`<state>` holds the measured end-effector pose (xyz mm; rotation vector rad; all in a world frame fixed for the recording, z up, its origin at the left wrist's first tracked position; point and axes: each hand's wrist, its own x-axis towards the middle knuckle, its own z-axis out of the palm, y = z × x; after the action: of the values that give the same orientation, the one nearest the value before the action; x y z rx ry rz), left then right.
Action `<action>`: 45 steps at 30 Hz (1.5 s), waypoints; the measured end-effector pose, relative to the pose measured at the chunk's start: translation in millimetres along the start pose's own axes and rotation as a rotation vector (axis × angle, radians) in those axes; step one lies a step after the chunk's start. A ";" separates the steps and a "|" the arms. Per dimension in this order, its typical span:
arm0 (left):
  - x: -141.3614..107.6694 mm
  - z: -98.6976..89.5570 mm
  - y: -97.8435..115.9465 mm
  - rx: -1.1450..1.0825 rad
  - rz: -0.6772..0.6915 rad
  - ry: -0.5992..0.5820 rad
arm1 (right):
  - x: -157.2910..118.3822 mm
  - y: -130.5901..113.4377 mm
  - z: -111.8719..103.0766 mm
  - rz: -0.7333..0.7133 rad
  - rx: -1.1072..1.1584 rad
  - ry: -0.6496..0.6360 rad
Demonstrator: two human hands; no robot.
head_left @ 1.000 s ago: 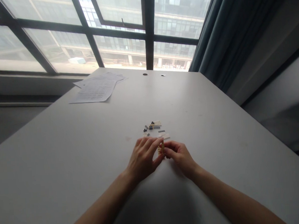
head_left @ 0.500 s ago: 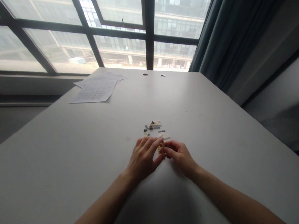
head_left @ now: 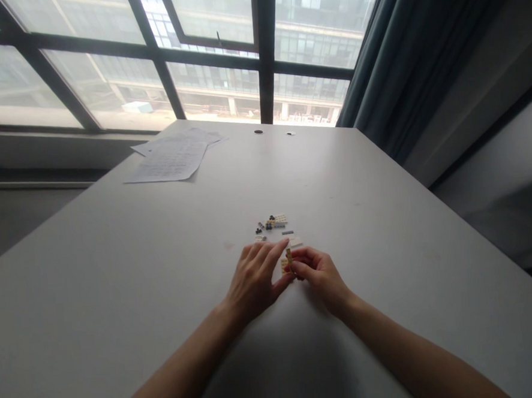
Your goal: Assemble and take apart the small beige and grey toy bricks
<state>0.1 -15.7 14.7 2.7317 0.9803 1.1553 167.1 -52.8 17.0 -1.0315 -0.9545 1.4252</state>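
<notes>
Near the middle of the white table, my right hand [head_left: 318, 272] pinches a small tan brick piece [head_left: 289, 256] between thumb and fingers. On the left, my left hand [head_left: 256, 277] arches beside a flat tan studded piece [head_left: 284, 266], its thumb tip at the near edge and its forefinger stretched above, apart from the thumb. Just beyond the fingers lies a white flat piece [head_left: 295, 241]. Farther off are a grey bar [head_left: 287, 232], a cream studded plate [head_left: 281, 218] and several small black, grey and tan pieces [head_left: 269, 225].
Printed papers [head_left: 168, 160] lie at the far left of the white table [head_left: 361, 217]. Two round holes are near its far edge. Behind it stand large windows [head_left: 214, 88], with a dark curtain [head_left: 388, 65] on the right.
My left forefinger has lifted slightly away from the tan piece, leaving its top more exposed. My right hand has barely moved and keeps its pinch.
</notes>
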 end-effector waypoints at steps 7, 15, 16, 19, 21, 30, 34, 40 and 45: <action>0.8 -0.3 0.8 -0.013 0.029 0.002 | 0.2 1.0 0.6 -0.004 -0.002 0.000; -0.5 0.5 -0.6 -0.014 0.006 -0.012 | 0.2 -0.6 1.1 -0.004 -0.009 0.004; -0.2 0.0 -0.4 -0.013 0.005 -0.015 | 0.3 -0.2 0.7 -0.008 -0.013 0.005; 1.7 -1.9 1.1 -0.013 0.023 -0.019 | 0.9 1.6 -1.4 -0.036 -0.042 0.020; 3.0 -3.0 2.3 -0.016 0.038 -0.021 | 1.4 2.4 -2.8 -0.059 -0.071 0.037; 2.2 -1.6 2.0 -0.005 0.040 -0.051 | 0.6 -0.7 -1.0 -0.078 -0.083 0.028; 1.2 -0.9 -0.1 0.010 0.062 -0.045 | 2.1 0.9 -3.0 -0.093 -0.139 0.047; 3.0 -5.8 -6.7 0.123 -0.086 0.050 | 11.1 -8.9 -19.4 -0.223 -0.312 0.205; 4.2 -5.9 -7.6 0.094 -0.018 -0.053 | 20.0 -10.6 -34.6 -0.209 -0.418 0.255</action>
<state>-5.7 -8.6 19.8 2.8030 1.0775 1.0543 202.4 -31.4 14.9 -1.3390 -1.1581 0.9141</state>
